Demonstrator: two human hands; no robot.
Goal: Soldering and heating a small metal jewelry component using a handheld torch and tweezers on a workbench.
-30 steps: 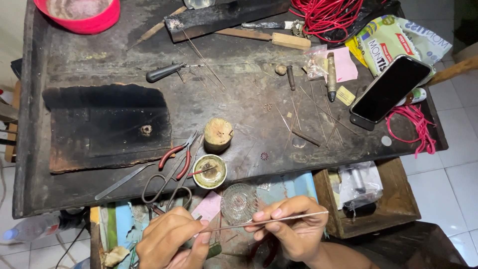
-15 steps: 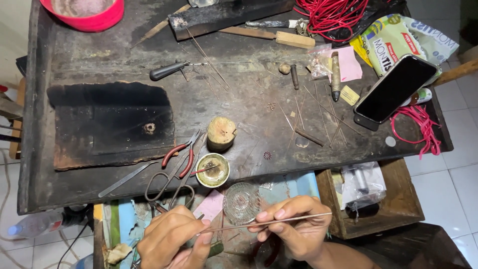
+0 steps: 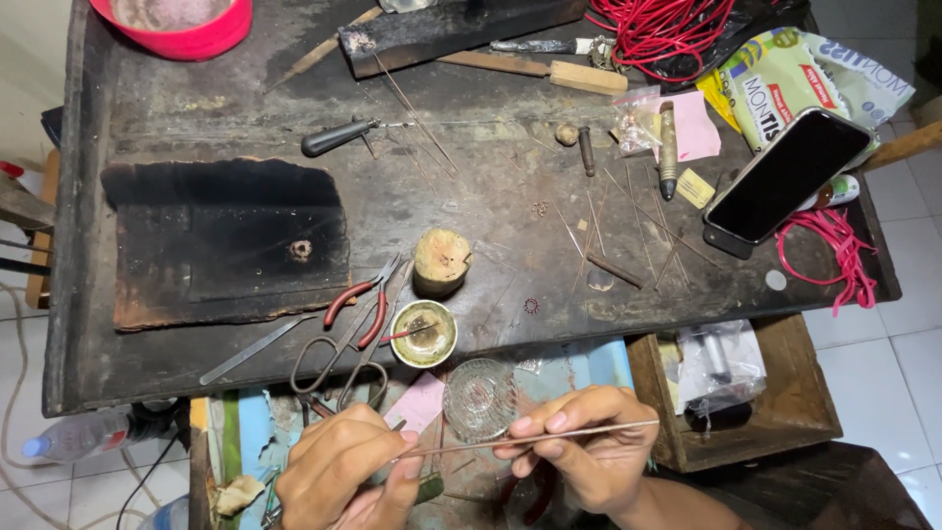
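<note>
- Right hand (image 3: 589, 456) sits low in the shot, fingers curled in and pinching a long thin pale metal rod (image 3: 530, 439) between thumb and fingertips, so it's closed on the rod, not spread at all
- Left hand (image 3: 343, 471) is also curled tight, fingertips pinched on the other end of the same rod, close to a small dark green block (image 3: 429, 488) that pokes out just under it
- The rod itself lies almost level, tilted up a touch toward the right, straight, plain and very skinny, with its tip poking out past the right hand
- Both hands hover in front of the near edge of the dark scorched wooden workbench (image 3: 147, 373), over a lower cluttered shelf, so not much elbow room down there
- Just above the rod, between the hands, is a small clear ribbed glass dish (image 3: 479, 397)
- Up on the bench near its front edge: a small round metal cup (image 3: 423, 334), a stubby cork-like wooden stump (image 3: 442, 260), red-handled pliers (image 3: 358, 299) and grey scissors (image 3: 339, 358) all bunched close together
- Left of those a big charred black board (image 3: 226, 240) takes up a fair chunk of the bench
- Right of the hands an open wooden box (image 3: 785, 432) stands close by
- Further back a black phone (image 3: 785, 177) leans propped, with red wire (image 3: 667, 29) at the far edge and a pink bowl (image 3: 177, 25) in the far left corner
</note>
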